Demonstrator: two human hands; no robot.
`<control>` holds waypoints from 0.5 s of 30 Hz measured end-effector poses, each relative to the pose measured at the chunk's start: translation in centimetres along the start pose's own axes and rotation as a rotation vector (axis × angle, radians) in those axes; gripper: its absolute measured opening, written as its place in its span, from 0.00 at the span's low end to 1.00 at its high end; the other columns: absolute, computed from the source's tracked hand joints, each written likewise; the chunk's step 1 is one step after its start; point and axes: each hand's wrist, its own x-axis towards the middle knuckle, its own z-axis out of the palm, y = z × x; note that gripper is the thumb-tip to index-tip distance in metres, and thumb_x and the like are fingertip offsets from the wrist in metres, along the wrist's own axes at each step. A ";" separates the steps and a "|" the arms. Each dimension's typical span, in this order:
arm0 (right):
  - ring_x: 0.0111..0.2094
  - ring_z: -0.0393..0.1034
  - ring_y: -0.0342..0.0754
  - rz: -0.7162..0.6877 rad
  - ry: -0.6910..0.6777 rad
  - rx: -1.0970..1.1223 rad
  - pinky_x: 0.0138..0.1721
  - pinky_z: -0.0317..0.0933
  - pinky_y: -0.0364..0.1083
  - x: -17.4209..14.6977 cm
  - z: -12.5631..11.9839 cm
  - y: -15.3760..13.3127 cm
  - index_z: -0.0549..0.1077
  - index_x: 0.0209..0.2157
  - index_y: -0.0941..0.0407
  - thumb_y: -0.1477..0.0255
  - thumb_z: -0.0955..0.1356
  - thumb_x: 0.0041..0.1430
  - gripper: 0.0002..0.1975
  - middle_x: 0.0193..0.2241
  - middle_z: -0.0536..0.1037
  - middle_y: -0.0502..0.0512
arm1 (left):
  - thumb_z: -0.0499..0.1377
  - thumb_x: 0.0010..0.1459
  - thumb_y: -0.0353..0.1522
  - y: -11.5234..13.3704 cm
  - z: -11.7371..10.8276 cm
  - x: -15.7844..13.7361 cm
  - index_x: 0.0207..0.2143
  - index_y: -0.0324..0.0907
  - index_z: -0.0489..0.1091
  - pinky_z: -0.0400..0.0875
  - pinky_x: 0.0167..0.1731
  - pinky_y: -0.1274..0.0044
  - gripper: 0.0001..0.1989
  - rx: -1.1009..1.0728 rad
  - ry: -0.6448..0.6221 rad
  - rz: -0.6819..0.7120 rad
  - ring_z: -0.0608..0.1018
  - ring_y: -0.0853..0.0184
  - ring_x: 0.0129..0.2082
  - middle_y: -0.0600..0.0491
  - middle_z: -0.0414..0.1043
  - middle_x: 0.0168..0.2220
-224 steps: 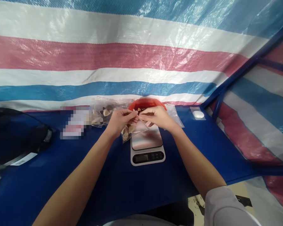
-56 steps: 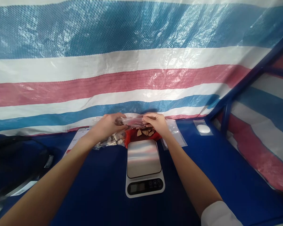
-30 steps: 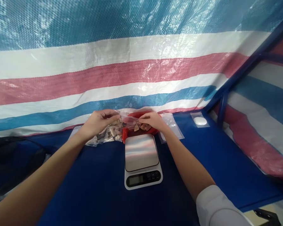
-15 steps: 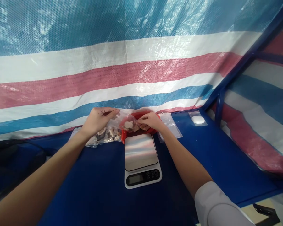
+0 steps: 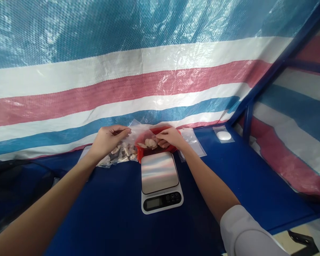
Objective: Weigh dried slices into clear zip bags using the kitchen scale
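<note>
Head view: the clear bag (image 5: pixel 139 130) holds pale pieces (image 5: pixel 150 143).

We faced a glossy sheet (image 5: pixel 138 83) striped across in blue, white and red, filling the upper half; it shone with white flecks, mostly high up. To our right, a slanting blue bar (image 5: pixel 260 87) edged a striped side sheet (image 5: pixel 298 105). Below lay a blue table (image 5: pixel 248 177); beyond its near right edge we saw a cream surface (image 5: pixel 284 240).
</note>
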 end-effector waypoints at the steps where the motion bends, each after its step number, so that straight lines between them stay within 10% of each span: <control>1: 0.29 0.77 0.45 -0.005 0.002 0.015 0.26 0.70 0.39 0.0 0.0 0.0 0.81 0.27 0.58 0.68 0.71 0.58 0.10 0.28 0.82 0.55 | 0.63 0.49 0.54 0.2 0.0 0.1 0.34 0.44 0.80 0.75 0.41 0.70 0.23 0.002 0.015 0.015 0.82 0.56 0.38 0.49 0.83 0.36; 15: 0.28 0.78 0.45 -0.015 0.003 0.163 0.27 0.72 0.39 0.3 0.5 0.2 0.82 0.29 0.57 0.70 0.75 0.53 0.05 0.26 0.83 0.52 | 0.60 0.55 0.47 2.2 1.4 1.0 0.35 0.44 0.80 0.76 0.39 0.73 0.18 -0.007 0.090 0.087 0.82 0.60 0.35 0.51 0.82 0.32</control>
